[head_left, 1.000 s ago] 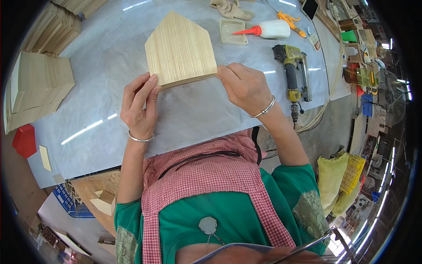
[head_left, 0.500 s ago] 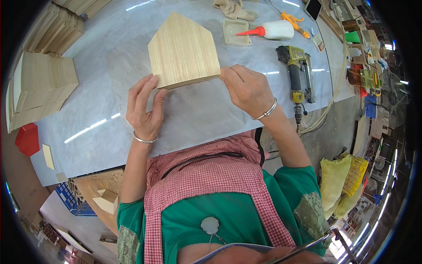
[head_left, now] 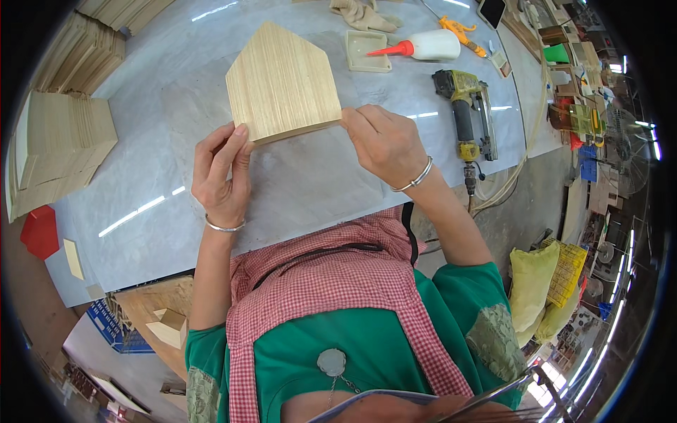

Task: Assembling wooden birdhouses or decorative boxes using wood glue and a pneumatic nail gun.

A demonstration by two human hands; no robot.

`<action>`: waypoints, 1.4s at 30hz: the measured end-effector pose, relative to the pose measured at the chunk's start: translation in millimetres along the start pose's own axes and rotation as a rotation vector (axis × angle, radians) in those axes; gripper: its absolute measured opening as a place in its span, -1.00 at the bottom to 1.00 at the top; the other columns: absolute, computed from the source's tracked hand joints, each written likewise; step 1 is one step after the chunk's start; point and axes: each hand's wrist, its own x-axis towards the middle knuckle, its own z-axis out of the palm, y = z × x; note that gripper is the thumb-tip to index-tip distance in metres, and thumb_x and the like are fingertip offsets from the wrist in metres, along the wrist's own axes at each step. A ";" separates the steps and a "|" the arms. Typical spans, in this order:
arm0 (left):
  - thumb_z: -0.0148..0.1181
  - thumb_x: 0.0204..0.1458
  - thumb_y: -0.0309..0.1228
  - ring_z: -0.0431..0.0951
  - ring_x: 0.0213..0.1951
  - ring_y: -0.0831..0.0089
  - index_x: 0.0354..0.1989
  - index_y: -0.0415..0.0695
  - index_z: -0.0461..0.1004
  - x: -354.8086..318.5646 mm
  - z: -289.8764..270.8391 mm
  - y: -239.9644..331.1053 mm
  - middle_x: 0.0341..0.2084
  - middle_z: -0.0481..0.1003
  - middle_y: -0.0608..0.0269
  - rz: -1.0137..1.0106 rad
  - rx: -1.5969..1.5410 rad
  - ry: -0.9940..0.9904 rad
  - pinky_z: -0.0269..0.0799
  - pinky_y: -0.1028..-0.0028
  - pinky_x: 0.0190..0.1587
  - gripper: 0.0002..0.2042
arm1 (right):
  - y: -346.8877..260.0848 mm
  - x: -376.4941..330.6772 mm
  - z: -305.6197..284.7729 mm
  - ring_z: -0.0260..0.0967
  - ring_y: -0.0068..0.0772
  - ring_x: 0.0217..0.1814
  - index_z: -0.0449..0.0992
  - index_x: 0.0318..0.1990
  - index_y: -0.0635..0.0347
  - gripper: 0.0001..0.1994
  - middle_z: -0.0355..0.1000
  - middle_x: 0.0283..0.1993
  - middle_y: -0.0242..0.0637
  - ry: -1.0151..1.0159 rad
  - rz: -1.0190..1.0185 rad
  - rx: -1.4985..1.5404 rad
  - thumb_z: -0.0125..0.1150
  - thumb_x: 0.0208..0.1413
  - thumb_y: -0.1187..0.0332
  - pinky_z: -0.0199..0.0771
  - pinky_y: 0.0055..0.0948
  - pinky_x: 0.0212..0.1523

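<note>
A pale wooden house-shaped piece (head_left: 283, 83) with a pointed far end lies on the grey-blue table in front of me. Its near edge shows some thickness. My left hand (head_left: 223, 168) grips the near left corner between fingertips and thumb. At the near right corner, my right hand (head_left: 384, 144) pinches the wood, its other fingers curled in. The underside of the piece is hidden. Beyond my right hand lies a yellow and black air nailer (head_left: 463, 116) with a hose fitting at its near end.
Stacks of house-shaped wooden panels (head_left: 70, 137) stand at the left. A white glue bottle (head_left: 434, 45) with a red nozzle rests on a shallow tray (head_left: 368, 62). Farther back are a glove (head_left: 363, 14), an orange-handled tool (head_left: 462, 32) and a phone (head_left: 491, 13). A red piece (head_left: 40, 233) lies by the left edge.
My left thumb has closed in toward the fingers at the wooden piece's corner. The whole view has shifted slightly; the right hand keeps its pinch.
</note>
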 end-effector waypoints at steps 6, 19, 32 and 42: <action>0.24 -0.03 -0.61 0.53 -0.23 0.35 -0.16 -0.17 0.55 -1.2 -0.4 2.0 -0.26 0.50 0.11 -0.029 0.002 -0.006 0.48 0.46 -0.22 -0.77 | 1.1 -2.5 4.5 0.34 -0.38 -0.47 0.40 -0.31 0.29 -0.76 0.23 -0.49 -0.31 0.051 -0.017 0.006 0.13 -0.26 0.57 0.39 -0.47 -0.51; 0.25 -0.03 -0.59 0.53 -0.23 0.36 -0.18 -0.16 0.55 -1.7 0.2 0.6 -0.26 0.51 0.12 -0.010 0.072 -0.029 0.49 0.46 -0.21 -0.79 | 3.6 -9.3 8.6 0.33 -0.37 -0.54 0.40 -0.31 0.24 -0.87 0.27 -0.51 -0.33 0.083 0.082 0.119 0.20 -0.02 0.46 0.37 -0.47 -0.57; 0.23 -0.01 -0.59 0.52 -0.23 0.36 -0.18 -0.18 0.54 0.2 -0.3 -0.2 -0.27 0.51 0.11 0.016 0.070 -0.035 0.48 0.46 -0.21 -0.80 | 9.1 -3.7 10.2 0.36 -0.44 -0.56 0.47 -0.35 0.21 -0.80 0.33 -0.50 -0.35 0.118 0.009 0.065 0.35 -0.11 0.37 0.34 -0.52 -0.60; 0.25 -0.02 -0.59 0.53 -0.24 0.35 -0.18 -0.18 0.54 0.6 0.1 1.5 -0.27 0.51 0.11 0.009 0.062 -0.037 0.48 0.45 -0.21 -0.79 | 14.1 -4.5 8.3 0.35 -0.37 -0.49 0.39 -0.39 0.18 -0.87 0.27 -0.51 -0.36 0.090 -0.005 0.154 0.16 -0.14 0.54 0.38 -0.42 -0.55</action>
